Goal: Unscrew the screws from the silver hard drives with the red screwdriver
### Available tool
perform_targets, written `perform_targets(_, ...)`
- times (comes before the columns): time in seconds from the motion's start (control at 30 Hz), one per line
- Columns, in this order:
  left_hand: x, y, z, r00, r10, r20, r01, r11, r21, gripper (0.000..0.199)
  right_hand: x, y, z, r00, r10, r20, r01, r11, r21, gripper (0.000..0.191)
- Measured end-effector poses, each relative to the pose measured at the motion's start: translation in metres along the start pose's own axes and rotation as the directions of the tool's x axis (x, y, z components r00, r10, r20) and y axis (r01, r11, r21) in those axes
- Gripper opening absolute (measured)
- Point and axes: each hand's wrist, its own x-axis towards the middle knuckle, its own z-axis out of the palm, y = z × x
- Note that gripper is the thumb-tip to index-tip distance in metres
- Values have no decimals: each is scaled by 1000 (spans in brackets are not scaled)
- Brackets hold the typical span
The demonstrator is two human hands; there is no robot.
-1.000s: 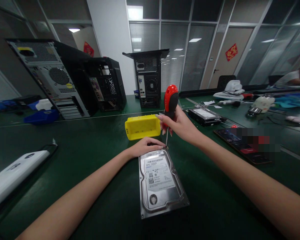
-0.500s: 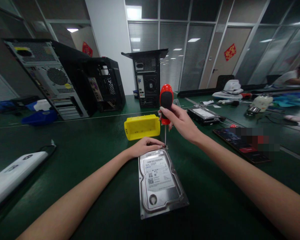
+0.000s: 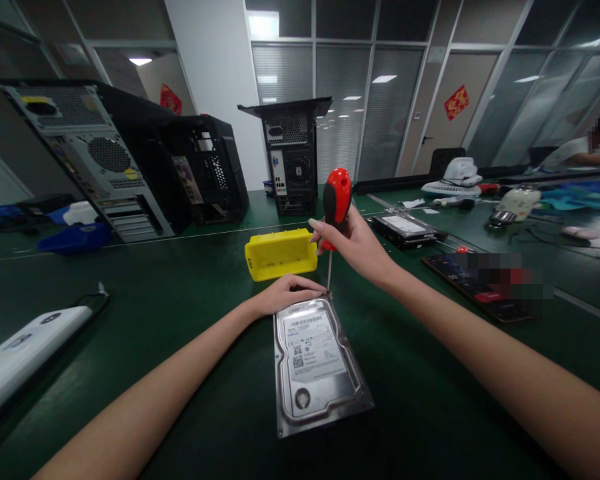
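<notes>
A silver hard drive (image 3: 317, 360) with a white label lies on the green table in front of me. My left hand (image 3: 289, 293) grips its far end, fingers pressed together along that edge and the thumb side towards the far right corner. In my right hand (image 3: 353, 243) is a red and black screwdriver (image 3: 337, 197), held by the handle and leaning slightly, its top to the right. The shaft points down to the far right corner of the drive, where the tip meets it beside my left fingertips. Any screw there is too small to make out.
Just behind the drive stands a yellow bin (image 3: 283, 255). Computer cases (image 3: 293, 160) stand at the back. On the right are another hard drive (image 3: 405, 227) and a dark flat panel (image 3: 460, 283); a white device (image 3: 30, 353) lies left. A person (image 3: 575, 157) sits far right.
The screwdriver's handle has tilted to the right, and my right thumb and fingers have shifted on it. My left hand keeps its place on the drive. The whole view has slid slightly.
</notes>
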Motion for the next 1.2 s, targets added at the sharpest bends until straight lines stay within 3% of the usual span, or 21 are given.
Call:
perform_targets(0.3,0,1,0,1000,-1,-7,1,1000,8,26,2,3,2,999,-41,-34,49,966,255,31)
perform_targets(0.6,0,-1,0,1000,-11,-21,12,1000,26,27,1,5,10,997,-53,-65,68,964,257,19)
perform_targets(0.9,0,-2,0,1000,12,-11,-12,1000,2,27,-1,6,12,989,-27,-149,59,974,217,29)
perform_targets(1.2,1,-3,0,1000,25,-5,-25,1000,-10,27,-6,1,18,999,15,-46,2,933,360,28)
